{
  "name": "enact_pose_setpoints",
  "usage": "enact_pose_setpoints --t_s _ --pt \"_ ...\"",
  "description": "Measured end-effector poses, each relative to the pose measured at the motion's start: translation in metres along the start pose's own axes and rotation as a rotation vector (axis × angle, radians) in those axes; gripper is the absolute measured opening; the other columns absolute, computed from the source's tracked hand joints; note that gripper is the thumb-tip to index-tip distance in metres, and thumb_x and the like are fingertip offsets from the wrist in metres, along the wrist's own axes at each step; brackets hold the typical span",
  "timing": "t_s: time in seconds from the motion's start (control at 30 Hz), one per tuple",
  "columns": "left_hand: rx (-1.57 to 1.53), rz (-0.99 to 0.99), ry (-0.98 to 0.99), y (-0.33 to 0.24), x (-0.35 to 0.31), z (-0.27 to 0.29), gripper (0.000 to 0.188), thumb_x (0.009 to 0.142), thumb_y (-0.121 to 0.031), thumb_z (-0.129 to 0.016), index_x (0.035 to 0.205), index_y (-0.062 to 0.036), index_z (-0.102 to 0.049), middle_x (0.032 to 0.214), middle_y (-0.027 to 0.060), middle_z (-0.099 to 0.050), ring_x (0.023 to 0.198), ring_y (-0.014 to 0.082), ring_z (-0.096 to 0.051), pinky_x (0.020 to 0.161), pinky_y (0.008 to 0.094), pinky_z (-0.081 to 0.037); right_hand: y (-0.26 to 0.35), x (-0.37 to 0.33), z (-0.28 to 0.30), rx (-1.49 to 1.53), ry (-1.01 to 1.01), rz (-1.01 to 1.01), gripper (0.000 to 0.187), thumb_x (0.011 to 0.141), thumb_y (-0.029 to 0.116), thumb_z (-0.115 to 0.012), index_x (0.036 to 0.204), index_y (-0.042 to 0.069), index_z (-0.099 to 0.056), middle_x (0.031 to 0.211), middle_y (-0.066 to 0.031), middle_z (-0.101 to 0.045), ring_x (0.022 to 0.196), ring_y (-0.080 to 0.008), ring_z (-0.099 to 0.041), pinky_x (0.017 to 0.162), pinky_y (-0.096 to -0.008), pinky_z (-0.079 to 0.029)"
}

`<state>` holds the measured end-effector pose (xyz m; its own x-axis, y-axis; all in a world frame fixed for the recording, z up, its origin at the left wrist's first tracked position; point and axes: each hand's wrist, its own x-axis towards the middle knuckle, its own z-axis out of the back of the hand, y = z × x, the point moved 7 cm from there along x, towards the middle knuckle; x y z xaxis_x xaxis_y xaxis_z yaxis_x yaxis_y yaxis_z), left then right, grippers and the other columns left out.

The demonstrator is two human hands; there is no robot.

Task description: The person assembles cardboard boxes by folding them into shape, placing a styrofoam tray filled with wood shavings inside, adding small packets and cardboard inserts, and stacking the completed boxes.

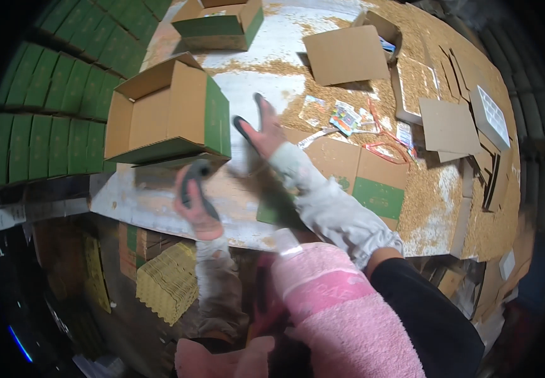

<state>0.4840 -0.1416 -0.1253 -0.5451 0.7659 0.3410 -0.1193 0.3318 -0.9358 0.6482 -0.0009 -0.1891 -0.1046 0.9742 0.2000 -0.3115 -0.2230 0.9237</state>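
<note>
An open cardboard box (170,107) with green printed sides stands on the left of the work table, its flaps raised and its inside bare. Just off the box's right side, my right hand (267,133) is open, thumb and fingers apart, dark covers on the fingertips. In front of the box's near edge, my left hand (195,200) is slightly blurred. Its dark-covered fingers are curved and apart, with nothing seen between them. Grey-white sleeves cover both forearms. Right of my right forearm lies a flattened green and brown carton (354,173).
Another open green box (219,26) stands at the far side. Green cartons (52,82) are stacked on the left. Straw-like shavings (436,195), loose packets (344,118), red straps (389,151) and cardboard sheets (450,126) cover the right. Yellow egg trays (168,280) sit below the table edge.
</note>
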Motion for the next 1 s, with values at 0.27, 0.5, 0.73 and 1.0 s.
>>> enact_pose_setpoints --t_s 0.27,0.5,0.73,1.0 --pt "1.419 0.237 0.472 0.136 -0.111 -0.090 0.057 0.075 -0.033 -0.059 0.121 -0.0043 -0.042 0.108 0.0201 -0.051 0.103 0.0318 -0.048 0.089 0.0402 -0.037 -0.110 -0.171 0.173 -1.075 0.146 -0.209 0.075 0.075 0.049 -0.053 0.133 0.008 -0.028 0.137 -0.0203 -0.020 0.128 -0.0383 -0.013 0.101 -0.0581 -0.006" --pt "-0.015 0.416 0.402 0.012 -0.046 -0.125 0.035 0.074 0.005 -0.049 0.109 0.0038 -0.049 0.086 0.0061 -0.058 0.077 0.0144 -0.057 0.071 0.0242 -0.045 -0.014 -0.141 0.286 -1.064 -0.189 -0.013 0.091 0.060 0.059 -0.064 0.127 0.005 -0.032 0.130 -0.0205 -0.027 0.122 -0.0397 -0.023 0.099 -0.0610 -0.011" --pt "0.111 0.665 1.068 0.026 0.002 -0.128 0.051 0.072 0.005 -0.048 0.123 0.0045 -0.041 0.080 0.0107 -0.061 0.081 0.0191 -0.059 0.078 0.0309 -0.047 0.053 -0.162 0.284 -1.144 -0.037 0.367 0.052 0.061 0.033 -0.069 0.106 0.013 -0.053 0.097 -0.0052 -0.050 0.089 -0.0215 -0.047 0.080 -0.0397 -0.036" --pt "0.260 -0.078 1.487 -0.084 0.005 -0.274 0.037 0.091 -0.024 -0.039 0.121 -0.0034 -0.045 0.101 0.0112 -0.059 0.093 0.0199 -0.055 0.083 0.0272 -0.041 0.065 -0.097 0.301 -1.066 -0.073 0.267 0.066 0.056 0.027 -0.074 0.116 0.015 -0.048 0.116 -0.0070 -0.048 0.106 -0.0256 -0.044 0.089 -0.0432 -0.033"
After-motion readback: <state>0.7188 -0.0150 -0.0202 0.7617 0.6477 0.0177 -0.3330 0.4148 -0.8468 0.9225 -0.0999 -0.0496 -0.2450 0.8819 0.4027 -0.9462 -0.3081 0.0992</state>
